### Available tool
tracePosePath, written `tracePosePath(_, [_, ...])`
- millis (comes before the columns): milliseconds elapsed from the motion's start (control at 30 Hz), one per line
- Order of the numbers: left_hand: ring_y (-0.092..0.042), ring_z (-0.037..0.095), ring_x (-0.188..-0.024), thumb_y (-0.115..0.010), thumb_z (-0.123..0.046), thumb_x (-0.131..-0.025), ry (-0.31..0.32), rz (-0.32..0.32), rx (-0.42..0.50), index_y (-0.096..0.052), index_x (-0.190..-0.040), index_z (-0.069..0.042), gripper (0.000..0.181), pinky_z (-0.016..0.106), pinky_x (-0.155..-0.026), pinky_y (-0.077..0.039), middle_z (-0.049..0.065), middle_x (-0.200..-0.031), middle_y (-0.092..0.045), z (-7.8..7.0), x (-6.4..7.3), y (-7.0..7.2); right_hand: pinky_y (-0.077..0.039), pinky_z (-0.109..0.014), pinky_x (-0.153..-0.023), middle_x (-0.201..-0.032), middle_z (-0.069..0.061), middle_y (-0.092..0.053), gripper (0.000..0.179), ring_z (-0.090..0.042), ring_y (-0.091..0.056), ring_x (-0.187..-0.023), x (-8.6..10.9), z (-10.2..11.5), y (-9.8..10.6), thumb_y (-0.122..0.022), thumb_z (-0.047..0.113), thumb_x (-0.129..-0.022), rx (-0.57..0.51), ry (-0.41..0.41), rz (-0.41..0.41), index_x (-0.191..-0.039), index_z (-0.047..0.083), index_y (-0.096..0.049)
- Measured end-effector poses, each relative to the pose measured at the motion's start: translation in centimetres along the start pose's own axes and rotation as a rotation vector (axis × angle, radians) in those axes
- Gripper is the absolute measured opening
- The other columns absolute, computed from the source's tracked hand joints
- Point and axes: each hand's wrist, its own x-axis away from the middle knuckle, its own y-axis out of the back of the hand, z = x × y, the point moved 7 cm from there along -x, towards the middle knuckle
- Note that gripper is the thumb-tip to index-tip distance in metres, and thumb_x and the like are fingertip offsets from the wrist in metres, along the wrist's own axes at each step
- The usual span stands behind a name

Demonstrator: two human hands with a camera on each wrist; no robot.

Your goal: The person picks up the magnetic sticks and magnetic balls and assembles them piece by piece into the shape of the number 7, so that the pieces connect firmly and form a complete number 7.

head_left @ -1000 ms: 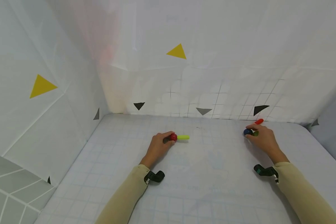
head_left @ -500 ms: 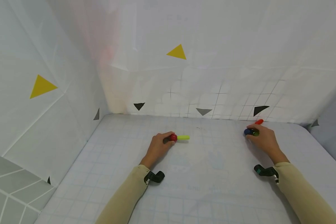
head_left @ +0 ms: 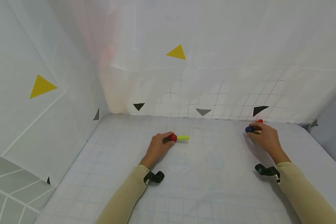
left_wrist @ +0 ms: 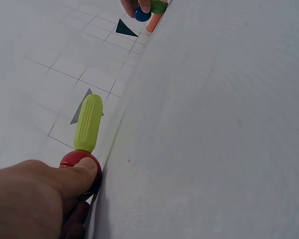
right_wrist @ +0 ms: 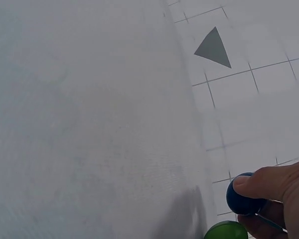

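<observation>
Fingers (left_wrist: 78, 176) of the left hand (head_left: 156, 148) pinch a red ball (head_left: 173, 137) whose yellow-green handle (head_left: 183, 137) points across the bench (head_left: 207, 174) toward the right hand (head_left: 267, 139), well apart. The right hand's fingers pinch a blue ball (head_left: 249, 129) beside a green ball (right_wrist: 226, 231).

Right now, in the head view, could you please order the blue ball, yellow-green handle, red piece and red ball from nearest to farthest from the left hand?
1. Red ball: held in the left hand.
2. Yellow-green handle: just right of the red ball.
3. Blue ball: well right, in the right hand.
4. Red piece: behind the right hand's fingers.
</observation>
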Motion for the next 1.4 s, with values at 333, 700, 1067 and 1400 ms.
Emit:
tracePosePath(333, [-0.057, 0.027, -0.126, -0.078, -0.019, -0.096, -0.008, 0.004, 0.012, -0.068, -0.14, -0.019, 0.045, 0.046, -0.111, -0.041, 0.008, -0.13, -0.067, -0.2, 0.1, 0.0, -0.05, -0.056, -0.081, -0.122, -0.034, -0.064, 0.045, -0.051, -0.059, -0.111, 0.2, 0.6, 0.8, -0.078, 0.016, -0.096, -0.034, 0.025, -0.034, -0.132, -0.005, -0.062])
tracePosePath(700, [-0.058, 0.027, -0.124, -0.078, -0.02, -0.096, -0.016, 0.003, 0.009, -0.069, -0.14, -0.02, 0.045, 0.047, -0.11, -0.042, 0.007, -0.13, -0.067, -0.2, 0.2, 0.0, -0.052, -0.062, -0.089, -0.124, -0.032, -0.063, 0.045, -0.05, -0.061, -0.113, 0.5, 1.0, 1.0, -0.078, 0.012, -0.096, -0.077, 0.014, -0.043, -0.134, -0.004, -0.061])
tracePosePath(1067, [-0.058, 0.026, -0.12, -0.078, -0.019, -0.096, -0.025, -0.001, 0.007, -0.069, -0.14, -0.019, 0.044, 0.046, -0.108, -0.044, 0.006, -0.128, -0.068, 0.1, 0.1, -0.2, -0.053, -0.02, -0.074, -0.126, -0.029, -0.064, 0.044, -0.047, -0.064, -0.112, 0.6, 1.3, 1.1, -0.079, 0.019, -0.096, -0.101, 0.051, -0.03, -0.134, 0.002, -0.067])
tracePosePath(1400, [-0.057, 0.028, -0.126, -0.078, -0.021, -0.097, -0.035, 0.002, 0.008, -0.068, -0.14, -0.018, 0.045, 0.047, -0.11, -0.042, 0.006, -0.132, -0.067, 0.1, -0.1, -0.1, -0.045, -0.014, -0.067, -0.127, -0.028, -0.064, 0.05, -0.046, -0.062, -0.115, 0.7, 1.5, 1.3, -0.077, 0.033, -0.098, -0.115, 0.016, -0.004, -0.134, 0.001, -0.064])
